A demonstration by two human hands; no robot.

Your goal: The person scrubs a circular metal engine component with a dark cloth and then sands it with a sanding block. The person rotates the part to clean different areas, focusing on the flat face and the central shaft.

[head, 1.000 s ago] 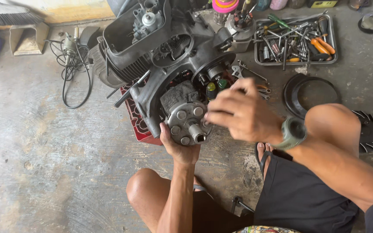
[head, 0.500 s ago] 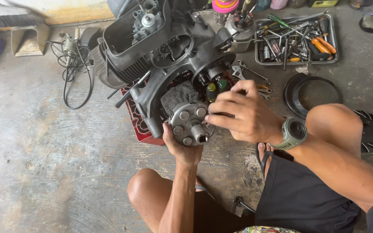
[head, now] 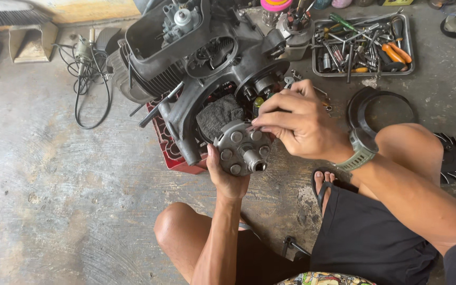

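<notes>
Concrete floor, hub [head: 243, 149] between both hands

One engine [head: 196, 68] and one tool tray [head: 410, 63] are seen. Two hands are counted (left [head: 227, 177], right [head: 302, 124]), plus one wristwatch [head: 362, 149].

You're sitting in a repair workshop, working low on a stained concrete floor [head: 54, 200]. A stripped-down engine [head: 196, 68] rests on a red crate [head: 167, 150], a metal tray [head: 408, 50] crowded with pliers, sockets and screwdrivers sits beside it, and a corded tool [head: 84, 53] lies nearby.
</notes>
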